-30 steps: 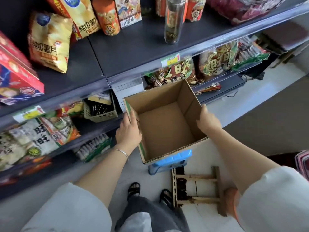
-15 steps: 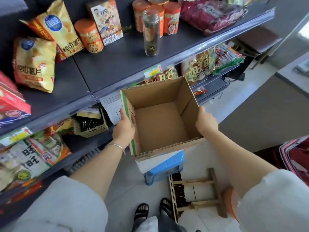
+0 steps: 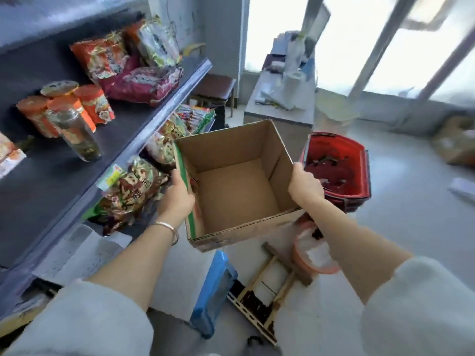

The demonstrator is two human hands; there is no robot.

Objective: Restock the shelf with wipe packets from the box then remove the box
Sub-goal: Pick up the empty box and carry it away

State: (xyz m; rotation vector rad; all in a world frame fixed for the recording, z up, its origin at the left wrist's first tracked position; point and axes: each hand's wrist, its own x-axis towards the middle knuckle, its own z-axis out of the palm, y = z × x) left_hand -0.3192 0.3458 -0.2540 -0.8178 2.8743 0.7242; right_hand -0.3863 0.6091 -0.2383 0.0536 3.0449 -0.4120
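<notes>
An open cardboard box [image 3: 236, 191] with nothing inside hangs in the air between my hands, to the right of the shelf [image 3: 77, 170]. My left hand [image 3: 177, 199] grips its left wall, fingers curled over the green-striped edge. On the opposite wall my right hand [image 3: 304, 185] holds the rim. No wipe packets show in the box; the shelf carries snack bags and tubs.
Red shopping baskets [image 3: 339, 170] stand stacked just right of the box. Below it on the floor lie a blue plastic stool [image 3: 213, 291], a wooden rack [image 3: 272, 286] and an orange-rimmed tub [image 3: 313, 253]. A grey counter [image 3: 280, 111] and bright windows are behind.
Both hands have lifted the box off the blue stool and swung it right, away from the shelf. My view has turned right toward the baskets and windows.
</notes>
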